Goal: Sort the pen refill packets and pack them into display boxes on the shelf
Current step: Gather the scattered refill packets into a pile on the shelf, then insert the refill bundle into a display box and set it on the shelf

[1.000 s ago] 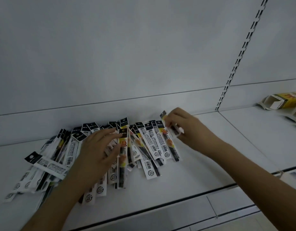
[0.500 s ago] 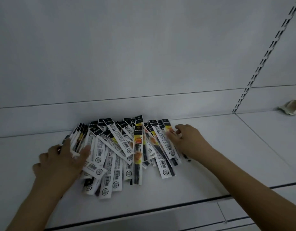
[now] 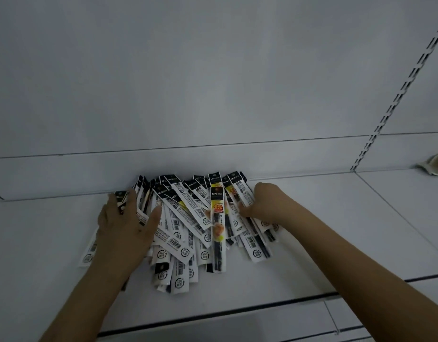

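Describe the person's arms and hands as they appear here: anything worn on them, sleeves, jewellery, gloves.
Both forearms are bare to the picture's lower edge; no sleeve shows. The left hand and the right hand wear no gloves, and no watch, bracelet or ring shows on the visible wrists and fingers. The light is dim, so fine details such as nails cannot be made out.

Both hands, the left hand (image 3: 125, 224) and the right hand (image 3: 264, 203), rest on the heap of refill packets (image 3: 188, 225) on the white shelf (image 3: 336, 243).

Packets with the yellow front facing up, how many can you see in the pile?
2: one full yellow-front packet atop the pile's middle, another partly covered just right of it by the right hand. Others may be buried.
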Available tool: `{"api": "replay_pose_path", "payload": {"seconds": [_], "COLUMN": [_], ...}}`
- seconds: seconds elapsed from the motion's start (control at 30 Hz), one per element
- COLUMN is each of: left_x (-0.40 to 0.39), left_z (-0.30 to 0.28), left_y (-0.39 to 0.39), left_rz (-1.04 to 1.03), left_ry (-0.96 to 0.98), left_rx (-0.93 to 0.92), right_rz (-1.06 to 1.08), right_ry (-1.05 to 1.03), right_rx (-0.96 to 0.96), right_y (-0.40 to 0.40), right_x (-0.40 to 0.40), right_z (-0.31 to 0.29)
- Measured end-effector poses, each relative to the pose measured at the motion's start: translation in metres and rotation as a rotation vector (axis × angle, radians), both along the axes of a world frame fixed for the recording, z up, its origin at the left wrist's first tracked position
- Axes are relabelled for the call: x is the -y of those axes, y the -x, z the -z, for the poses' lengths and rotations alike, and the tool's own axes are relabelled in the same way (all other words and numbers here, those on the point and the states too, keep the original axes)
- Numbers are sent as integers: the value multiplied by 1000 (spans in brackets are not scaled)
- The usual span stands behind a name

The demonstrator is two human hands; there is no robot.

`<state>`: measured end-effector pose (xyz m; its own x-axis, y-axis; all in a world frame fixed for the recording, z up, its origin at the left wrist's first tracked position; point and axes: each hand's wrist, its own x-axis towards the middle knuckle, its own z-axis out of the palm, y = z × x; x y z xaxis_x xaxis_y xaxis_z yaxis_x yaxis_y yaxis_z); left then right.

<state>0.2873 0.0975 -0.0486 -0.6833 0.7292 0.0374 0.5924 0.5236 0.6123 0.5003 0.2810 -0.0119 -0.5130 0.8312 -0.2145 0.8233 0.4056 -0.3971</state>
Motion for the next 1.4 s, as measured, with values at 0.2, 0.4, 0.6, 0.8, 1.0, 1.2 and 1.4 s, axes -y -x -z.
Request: {"api": "replay_pose_path", "payload": {"seconds": [0.2, 0.4, 0.6, 0.8, 1.0, 1.2, 1.4], "left_x": [-4, -4, -12, -35, -52, -57, -100], "left_z": [8, 3, -10, -16, 8, -8, -65], "left_y": [-2, -3, -14, -46, -60, -68, -127], "left_rz": [35, 65, 153, 421, 629, 653, 540], "left_ry": [3, 58, -105, -320, -151, -324, -84], "left_rx": [-178, -339, -343, -191, -319, -227, 559], "right_rz": [44, 83, 216, 290, 383, 292, 160], "right_ry": [26, 60, 155, -90, 64, 98, -199], "right_rx": [42, -2, -307, -738, -826, -800, -551], "right_y": [4, 1, -20, -44, -51, -55, -70], "right_x": [-3, -4, -6, -6, 15, 23, 30], "right_z": [-2, 0, -13, -28, 12, 26, 21]}}
